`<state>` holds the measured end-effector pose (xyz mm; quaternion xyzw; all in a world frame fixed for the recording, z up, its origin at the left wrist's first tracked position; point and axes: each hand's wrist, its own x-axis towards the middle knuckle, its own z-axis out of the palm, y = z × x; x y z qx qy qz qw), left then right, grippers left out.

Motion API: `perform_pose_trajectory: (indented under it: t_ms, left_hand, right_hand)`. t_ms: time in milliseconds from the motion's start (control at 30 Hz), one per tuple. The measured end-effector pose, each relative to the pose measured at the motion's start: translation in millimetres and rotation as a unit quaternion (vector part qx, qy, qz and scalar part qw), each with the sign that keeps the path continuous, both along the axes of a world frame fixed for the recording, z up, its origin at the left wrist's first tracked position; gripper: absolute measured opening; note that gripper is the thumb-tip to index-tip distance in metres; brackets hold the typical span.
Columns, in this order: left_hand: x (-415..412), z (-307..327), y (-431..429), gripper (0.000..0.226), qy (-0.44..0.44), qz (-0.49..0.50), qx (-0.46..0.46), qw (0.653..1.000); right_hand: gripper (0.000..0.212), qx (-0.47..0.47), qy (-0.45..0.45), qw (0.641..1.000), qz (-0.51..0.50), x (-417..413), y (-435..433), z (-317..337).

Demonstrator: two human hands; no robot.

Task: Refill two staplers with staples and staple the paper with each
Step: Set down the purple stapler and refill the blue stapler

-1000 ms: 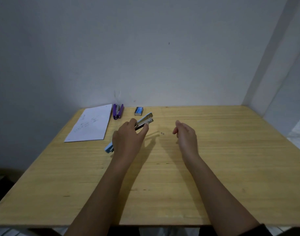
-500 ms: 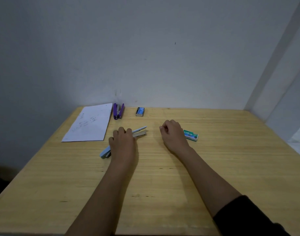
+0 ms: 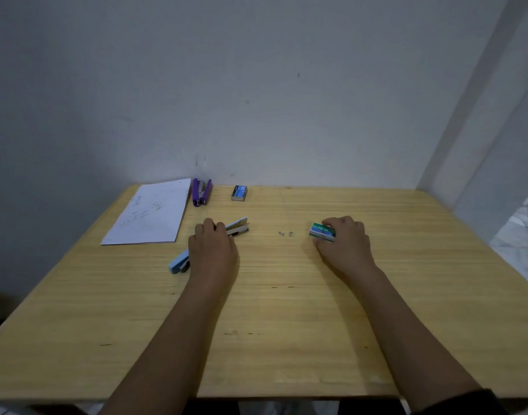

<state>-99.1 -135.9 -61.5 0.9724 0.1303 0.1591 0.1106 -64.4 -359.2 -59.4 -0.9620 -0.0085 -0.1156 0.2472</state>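
A light blue stapler (image 3: 237, 227) lies on the wooden table (image 3: 286, 324), its top slightly raised at the far end. My left hand (image 3: 212, 250) lies over its middle with fingers curled round it. My right hand (image 3: 345, 242) grips a green staple box (image 3: 322, 232) against the table. Two small loose staple pieces (image 3: 286, 233) lie between the hands. At the back, a purple stapler (image 3: 201, 192) lies opened flat beside a white sheet of paper (image 3: 151, 215).
A blue staple box (image 3: 239, 193) sits near the wall at the back centre. The wall closes off the table's far edge, and a pale pillar (image 3: 478, 130) stands at the back right corner.
My right hand moved right from the table's middle to the green staple box and took hold of it. The two loose staple pieces now show. My left hand stayed on the blue stapler.
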Motion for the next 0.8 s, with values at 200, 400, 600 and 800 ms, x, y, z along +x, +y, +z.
perform_pose_trajectory:
  t_ms: [200,400,600,800]
  left_hand:
    - [-5.5,-0.4,-1.2,0.033,-0.023,-0.029,-0.032,0.999]
    - [-16.0,1.7,-5.7,0.042,-0.077,-0.103,-0.115,0.985]
    - [-25.2,-3.1,-19.9,0.051,0.06,-0.292,-0.254,0.92]
    - [-16.2,-1.3,-18.4,0.035,0.016,-0.305,-0.238,0.922]
  right_hand:
    - [0.028,0.053,-0.045,0.997,0.037,-12.3,-7.8,-6.1]
    - [0.025,0.126,-0.018,0.982,0.143,-25.6,-4.9,-3.7]
    - [0.023,0.148,0.018,0.966,0.209,-30.5,6.1,0.4]
    - [0.025,0.117,0.024,0.962,0.246,-30.9,12.2,3.9]
